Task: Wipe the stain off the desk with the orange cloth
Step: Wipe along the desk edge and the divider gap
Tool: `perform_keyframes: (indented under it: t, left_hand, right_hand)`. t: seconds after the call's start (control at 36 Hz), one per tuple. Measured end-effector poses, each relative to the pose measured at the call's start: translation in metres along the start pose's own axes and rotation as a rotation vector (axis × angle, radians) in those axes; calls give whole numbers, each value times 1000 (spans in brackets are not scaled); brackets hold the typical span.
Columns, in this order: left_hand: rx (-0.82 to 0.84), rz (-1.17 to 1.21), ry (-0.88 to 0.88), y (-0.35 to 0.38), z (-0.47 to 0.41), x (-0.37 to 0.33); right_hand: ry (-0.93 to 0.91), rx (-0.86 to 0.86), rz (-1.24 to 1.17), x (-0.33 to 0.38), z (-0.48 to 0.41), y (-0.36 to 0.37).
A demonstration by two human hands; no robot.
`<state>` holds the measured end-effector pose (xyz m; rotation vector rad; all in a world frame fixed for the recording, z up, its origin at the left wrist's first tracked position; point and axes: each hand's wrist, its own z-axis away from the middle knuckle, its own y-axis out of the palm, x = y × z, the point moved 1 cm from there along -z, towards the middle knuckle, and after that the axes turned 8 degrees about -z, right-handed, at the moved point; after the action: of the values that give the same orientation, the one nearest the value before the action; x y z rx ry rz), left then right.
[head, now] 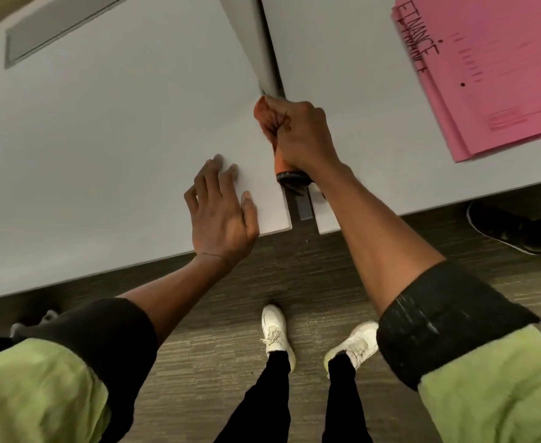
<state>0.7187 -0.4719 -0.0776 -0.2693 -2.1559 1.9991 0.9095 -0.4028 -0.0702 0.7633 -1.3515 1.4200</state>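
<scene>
My right hand [301, 135] is closed around the bunched orange cloth [262, 111], pressing it down at the gap between two white desks, against the end of the grey divider panel [267, 68]. A dark-edged part of the cloth pokes out below my fist at the gap. My left hand [221, 212] lies flat with fingers spread on the near right corner of the left desk [102, 139]. No stain shows on the desk surface; whatever lies under the cloth is hidden.
Pink folders [486, 75] marked in black pen lie on the right desk [342, 59]. A grey cable flap [58, 30] is set into the left desk's far side. A dark shoe [505, 228] rests under the right desk. My white shoes [275, 334] stand on the carpet.
</scene>
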Motion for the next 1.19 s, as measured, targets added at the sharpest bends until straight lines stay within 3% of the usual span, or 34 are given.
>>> perform_keyframes:
  t: [0.36,0.44,0.58,0.81,0.97,1.19]
  left_hand:
    - [-14,-5,13,2,0,0]
    - [-21,-1,8,3,0,0]
    - [-17,-12,12,5,0,1]
    - [0,-37,7,2,1,0]
    - [21,-44,15,-1,2,1]
    - [16,-41,15,3,2,3]
  right_hand:
    - [117,-46,-235,-42,182,10]
    - [92,-64,-204,-40,164,11]
    - [44,44,-93,-34,90,2]
    - [-39,-22,-10,-5,-2,4]
    - [4,-23,-21,-16,21,7]
    - [72,26,-38,-38,121,5]
